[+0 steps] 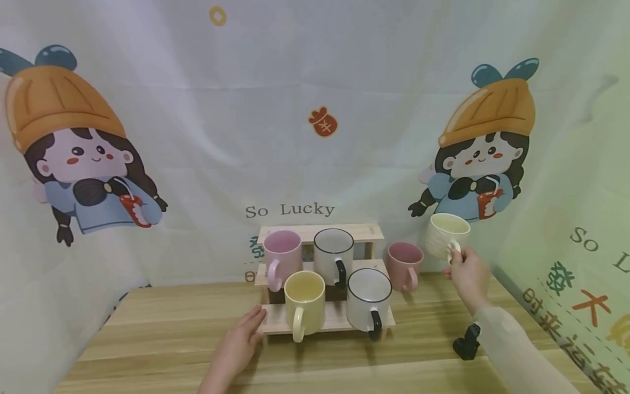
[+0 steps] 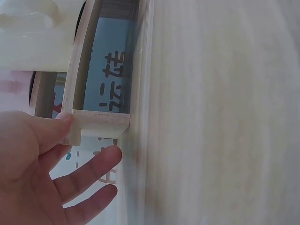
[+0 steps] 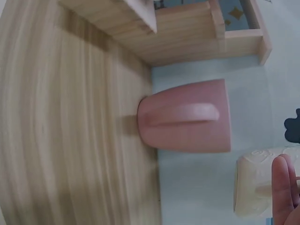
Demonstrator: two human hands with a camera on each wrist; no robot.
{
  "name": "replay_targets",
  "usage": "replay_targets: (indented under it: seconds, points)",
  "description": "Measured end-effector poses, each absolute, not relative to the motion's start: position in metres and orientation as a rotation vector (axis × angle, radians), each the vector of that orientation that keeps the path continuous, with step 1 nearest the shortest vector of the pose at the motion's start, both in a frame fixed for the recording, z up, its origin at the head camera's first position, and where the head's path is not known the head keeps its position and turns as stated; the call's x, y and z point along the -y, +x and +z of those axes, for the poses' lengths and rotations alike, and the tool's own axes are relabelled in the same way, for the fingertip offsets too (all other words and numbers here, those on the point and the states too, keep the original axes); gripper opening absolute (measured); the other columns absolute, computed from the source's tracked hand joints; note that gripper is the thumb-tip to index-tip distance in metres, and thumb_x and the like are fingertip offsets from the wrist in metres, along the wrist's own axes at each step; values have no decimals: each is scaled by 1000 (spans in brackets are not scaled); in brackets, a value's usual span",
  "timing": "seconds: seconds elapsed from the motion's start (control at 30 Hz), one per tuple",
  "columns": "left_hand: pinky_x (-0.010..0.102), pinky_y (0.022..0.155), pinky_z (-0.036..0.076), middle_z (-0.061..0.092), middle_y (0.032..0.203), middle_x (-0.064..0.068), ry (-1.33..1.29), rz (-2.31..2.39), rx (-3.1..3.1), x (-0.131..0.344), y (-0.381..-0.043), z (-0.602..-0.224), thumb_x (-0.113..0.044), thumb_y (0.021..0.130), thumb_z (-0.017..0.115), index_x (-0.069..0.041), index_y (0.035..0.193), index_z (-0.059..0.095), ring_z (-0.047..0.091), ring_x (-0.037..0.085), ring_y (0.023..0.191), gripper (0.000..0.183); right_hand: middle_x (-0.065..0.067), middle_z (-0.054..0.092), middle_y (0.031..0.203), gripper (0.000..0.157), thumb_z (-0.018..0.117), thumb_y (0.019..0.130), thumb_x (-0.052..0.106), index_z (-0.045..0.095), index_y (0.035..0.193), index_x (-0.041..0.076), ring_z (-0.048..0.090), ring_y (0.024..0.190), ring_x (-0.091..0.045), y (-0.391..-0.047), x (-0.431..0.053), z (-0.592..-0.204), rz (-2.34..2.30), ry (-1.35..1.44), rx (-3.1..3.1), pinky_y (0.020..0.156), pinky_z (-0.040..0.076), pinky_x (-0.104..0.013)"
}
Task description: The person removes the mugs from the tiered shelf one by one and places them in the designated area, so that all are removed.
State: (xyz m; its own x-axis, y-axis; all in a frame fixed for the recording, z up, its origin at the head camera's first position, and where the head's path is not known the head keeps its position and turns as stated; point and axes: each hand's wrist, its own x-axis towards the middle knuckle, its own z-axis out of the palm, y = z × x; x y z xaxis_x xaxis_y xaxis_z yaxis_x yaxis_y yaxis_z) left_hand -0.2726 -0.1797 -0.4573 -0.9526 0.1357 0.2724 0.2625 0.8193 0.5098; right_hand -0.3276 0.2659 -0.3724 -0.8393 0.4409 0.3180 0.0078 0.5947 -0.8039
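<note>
My right hand holds a cream mug with a raised pattern by its handle, lifted above the table at the right. In the right wrist view the same mug shows beside the fingers. The left hand pinches the left end of the lowest board of a wooden tiered rack between thumb and index finger, the other fingers spread. On that board stand a yellow mug and a white mug with black rim. Higher up are a light pink mug and another black-rimmed white mug.
A darker pink mug stands on the wooden table just right of the rack, between it and the lifted mug. A small black object sits near the right forearm. A printed curtain hangs behind and at both sides.
</note>
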Motion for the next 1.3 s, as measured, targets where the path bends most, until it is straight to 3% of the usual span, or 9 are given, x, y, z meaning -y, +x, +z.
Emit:
replay_targets:
  seconds: [0.23, 0.47, 1.07, 1.3]
  points:
    - [56, 104, 41, 46, 146, 7, -296, -834, 2784, 178, -271, -459, -10, 90, 62, -9, 135, 54, 50, 37, 126, 46, -32, 66, 88, 28, 44, 100, 14, 55, 96, -11, 50, 44, 9, -324, -278, -387, 1151, -363, 2335, 42, 46, -13]
    - [57, 102, 42, 47, 146, 7, -297, -831, 2784, 177, -268, -459, -10, 89, 63, -8, 135, 55, 51, 38, 125, 46, -19, 69, 70, 29, 42, 100, 14, 55, 96, -11, 56, 47, 1, -323, -284, -402, 1139, -362, 2414, 43, 45, -20]
    - [56, 103, 42, 48, 145, 7, -285, -839, 2776, 179, -268, -460, -10, 89, 63, -8, 134, 55, 50, 36, 126, 45, -13, 66, 63, 29, 42, 100, 14, 54, 92, -11, 55, 48, -1, -326, -284, -428, 1116, -349, 2462, 45, 43, -20]
    - [57, 103, 42, 45, 147, 6, -277, -839, 2783, 179, -271, -459, -10, 90, 62, -10, 136, 53, 49, 36, 127, 46, -20, 67, 69, 27, 42, 99, 12, 52, 89, -10, 54, 46, 0, -326, -284, -435, 1105, -353, 2463, 44, 43, -20]
